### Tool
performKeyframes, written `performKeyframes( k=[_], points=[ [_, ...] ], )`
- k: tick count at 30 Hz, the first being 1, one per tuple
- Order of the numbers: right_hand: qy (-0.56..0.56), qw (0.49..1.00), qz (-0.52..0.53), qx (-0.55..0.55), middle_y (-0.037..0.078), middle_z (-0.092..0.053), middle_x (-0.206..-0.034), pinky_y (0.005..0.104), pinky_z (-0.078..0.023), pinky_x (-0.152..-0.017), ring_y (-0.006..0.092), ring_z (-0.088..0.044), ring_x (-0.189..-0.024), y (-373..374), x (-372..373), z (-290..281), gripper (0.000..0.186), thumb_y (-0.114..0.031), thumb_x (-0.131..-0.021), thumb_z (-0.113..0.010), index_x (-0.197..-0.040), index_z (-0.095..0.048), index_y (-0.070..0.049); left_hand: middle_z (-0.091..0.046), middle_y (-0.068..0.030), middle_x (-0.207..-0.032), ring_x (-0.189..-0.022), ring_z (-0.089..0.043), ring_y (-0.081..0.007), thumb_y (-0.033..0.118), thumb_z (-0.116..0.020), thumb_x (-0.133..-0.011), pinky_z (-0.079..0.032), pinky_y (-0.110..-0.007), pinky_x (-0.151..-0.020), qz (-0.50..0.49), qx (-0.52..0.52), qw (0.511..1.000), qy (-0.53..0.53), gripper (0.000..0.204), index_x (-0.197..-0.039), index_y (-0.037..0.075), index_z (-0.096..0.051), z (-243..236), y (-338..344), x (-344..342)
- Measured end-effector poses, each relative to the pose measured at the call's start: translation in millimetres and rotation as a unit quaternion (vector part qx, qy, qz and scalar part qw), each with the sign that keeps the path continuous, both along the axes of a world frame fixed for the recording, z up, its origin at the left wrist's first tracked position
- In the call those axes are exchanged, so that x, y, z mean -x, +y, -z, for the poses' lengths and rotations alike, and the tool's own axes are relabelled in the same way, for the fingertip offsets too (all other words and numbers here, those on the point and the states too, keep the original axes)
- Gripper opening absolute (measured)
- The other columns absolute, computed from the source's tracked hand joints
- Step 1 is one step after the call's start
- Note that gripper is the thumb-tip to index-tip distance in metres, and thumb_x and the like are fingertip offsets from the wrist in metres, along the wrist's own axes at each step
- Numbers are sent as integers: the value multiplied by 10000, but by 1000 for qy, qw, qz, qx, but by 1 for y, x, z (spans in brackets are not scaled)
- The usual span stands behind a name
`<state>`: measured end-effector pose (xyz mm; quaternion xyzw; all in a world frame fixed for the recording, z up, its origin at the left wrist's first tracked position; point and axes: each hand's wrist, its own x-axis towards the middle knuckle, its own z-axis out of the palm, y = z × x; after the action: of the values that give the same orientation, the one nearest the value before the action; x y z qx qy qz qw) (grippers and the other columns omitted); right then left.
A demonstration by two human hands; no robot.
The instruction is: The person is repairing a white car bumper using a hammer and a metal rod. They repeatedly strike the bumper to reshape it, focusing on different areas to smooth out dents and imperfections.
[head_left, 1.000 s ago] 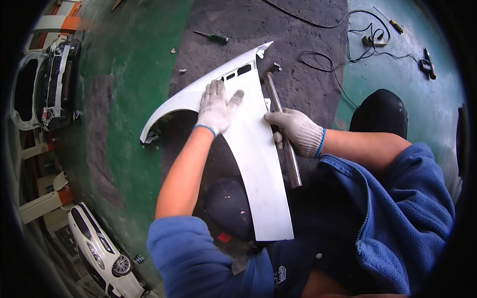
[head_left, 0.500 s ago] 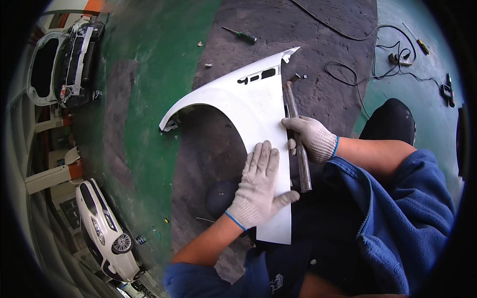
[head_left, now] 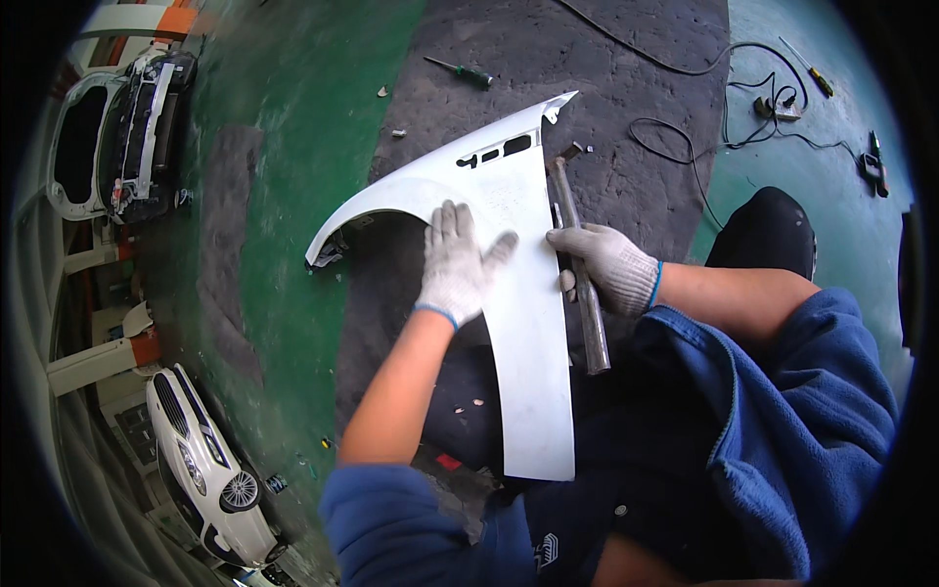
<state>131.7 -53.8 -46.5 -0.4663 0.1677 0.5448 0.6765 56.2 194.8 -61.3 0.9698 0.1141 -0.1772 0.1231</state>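
Note:
A white car fender (head_left: 533, 362) lies across my lap and the floor mat, its wheel arch curving to the left and its slotted corner pointing away. My left hand (head_left: 452, 264), in a knit work glove, rests flat on the fender beside the wheel arch, fingers stretched and thumb spread. On the fender's right edge is my gloved right hand (head_left: 618, 264), its fingers wrapped around the handle of a metal hammer (head_left: 594, 338). The hammer's small head sits at the far end, beside the slotted part. What lies beneath the fender is hidden.
A green-handled screwdriver (head_left: 474, 74) lies on the dark mat (head_left: 646, 59) beyond the fender. At the far right are cables, a power strip (head_left: 780, 110), a yellow-handled screwdriver (head_left: 820, 82) and a dark hand tool (head_left: 873, 168). Two cars, one partly stripped (head_left: 147, 137) and one white (head_left: 210, 470), stand left.
My left hand has slid away from me and leftward over the fender, from its near part to beside the wheel arch. The right hand keeps its grip on the hammer.

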Motion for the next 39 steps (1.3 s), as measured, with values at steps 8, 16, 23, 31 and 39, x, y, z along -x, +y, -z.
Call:
performKeyframes(
  k=[8,16,23,31,39],
  points=[
    [-2,1000,-7,-19,92,-717,-765,292,-654,-511,156,-718,-551,-2,-3,-4,274,-203,-1116,-659,-1172,-627,63,-47,-424,-1817,-1697,-92,-596,749,-636,-1031,-158,-589,-1394,75,125,988,-41,1257,-1735,-159,-126,-84,-78,135],
    [-17,999,25,-28,127,-745,-977,244,-642,-651,119,-712,-664,12,-19,-24,279,-205,-1102,-639,-1218,-614,48,-522,-292,-1664,-1490,-591,-316,-46,-608,-1015,-471,-431,-1241,-369,663,637,-136,854,-1742,-145,-169,-139,-87,140],
    [-102,994,-27,-7,160,-800,-988,252,-637,-551,102,-692,-590,5,-51,6,158,-188,-1123,-615,-1138,-621,-31,-574,-358,-1581,-1353,-704,-409,-5,-570,-1085,-605,-494,-1133,-417,732,478,-250,788,-1754,-111,-168,-162,-63,78],
    [-126,971,-131,154,124,-752,-814,339,-566,-505,161,-670,-597,11,-20,37,176,-123,-978,-705,-1015,-743,44,-733,-183,-1474,-1302,-734,-327,347,-577,-1179,-562,-425,-1165,-287,908,248,-179,518,-1576,14,-588,-115,-42,62],
    [-145,961,-202,121,146,-756,-877,367,-568,-565,191,-667,-639,11,-7,76,283,-179,-982,-695,-1115,-724,69,-618,-251,-1591,-1413,-670,-368,260,-459,-1208,-546,-504,-1207,-259,695,549,-386,533,-1697,52,-423,-104,-47,71]
  ],
)
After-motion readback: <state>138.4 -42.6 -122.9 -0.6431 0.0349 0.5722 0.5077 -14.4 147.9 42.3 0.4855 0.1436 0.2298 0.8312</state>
